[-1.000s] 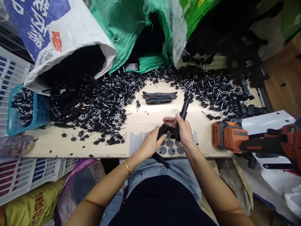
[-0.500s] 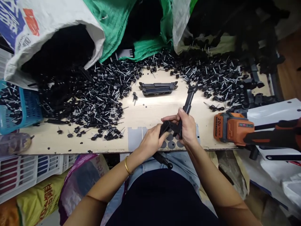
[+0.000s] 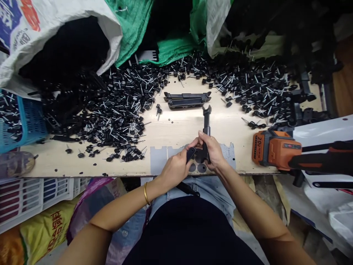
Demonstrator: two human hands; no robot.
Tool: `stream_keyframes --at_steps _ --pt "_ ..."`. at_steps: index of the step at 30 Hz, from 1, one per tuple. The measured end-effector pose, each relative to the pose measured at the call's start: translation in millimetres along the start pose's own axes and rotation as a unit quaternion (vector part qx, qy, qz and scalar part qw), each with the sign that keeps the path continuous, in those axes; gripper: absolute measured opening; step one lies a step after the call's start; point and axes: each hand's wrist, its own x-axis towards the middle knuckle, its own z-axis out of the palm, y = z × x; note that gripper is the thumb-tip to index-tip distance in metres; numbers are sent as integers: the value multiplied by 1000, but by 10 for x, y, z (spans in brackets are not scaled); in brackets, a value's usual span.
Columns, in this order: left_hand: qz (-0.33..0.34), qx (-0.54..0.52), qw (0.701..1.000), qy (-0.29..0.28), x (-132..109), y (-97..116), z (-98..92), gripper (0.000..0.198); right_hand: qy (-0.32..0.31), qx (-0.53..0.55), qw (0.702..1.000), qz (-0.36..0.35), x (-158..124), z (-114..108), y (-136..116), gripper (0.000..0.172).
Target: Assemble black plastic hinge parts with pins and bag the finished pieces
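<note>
Near the table's front edge, my right hand (image 3: 214, 151) is closed round a black plastic bracket (image 3: 206, 121), a long stepped bar with a forked far end that points away from me. My left hand (image 3: 175, 166) grips a black flat arm (image 3: 190, 154) with a rounded end, close beside the bracket's lower part. Whether the two pieces are joined is hidden by my fingers. Beyond my hands, two similar black brackets (image 3: 187, 101) lie side by side on the wooden table (image 3: 160, 130). Grey patches with dark round spots (image 3: 202, 168) show beneath my hands.
Heaps of black-headed screws (image 3: 118, 110) spread on the left and the right. An orange cordless power tool (image 3: 278, 149) lies at right. Open sacks (image 3: 110, 33) line the back, and a blue basket (image 3: 33, 121) stands at left. A dark rod lies across my lap.
The bracket in my right hand has swung left, from slanting rightward to pointing nearly straight away from me. My hands have come closer together. The camera view has shifted slightly.
</note>
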Motion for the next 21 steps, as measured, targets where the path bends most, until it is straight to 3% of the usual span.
stream_keyframes --at_steps 4,7,14,18,21 --pt "-20 -24 999 23 21 -4 6 28 92 55 989 -103 -70 103 98 43" --pt "-28 -48 998 19 46 -28 23 28 117 67 984 -115 -82 149 152 43" --pt "-19 -60 998 -2 -33 16 77 35 61 32 995 -67 -69 64 162 43" --pt "-42 -30 998 -28 -94 135 35 34 85 42 991 -97 -95 57 152 44" --pt "-53 -2 997 -62 -118 223 -6 29 18 23 998 -55 -102 12 123 44"
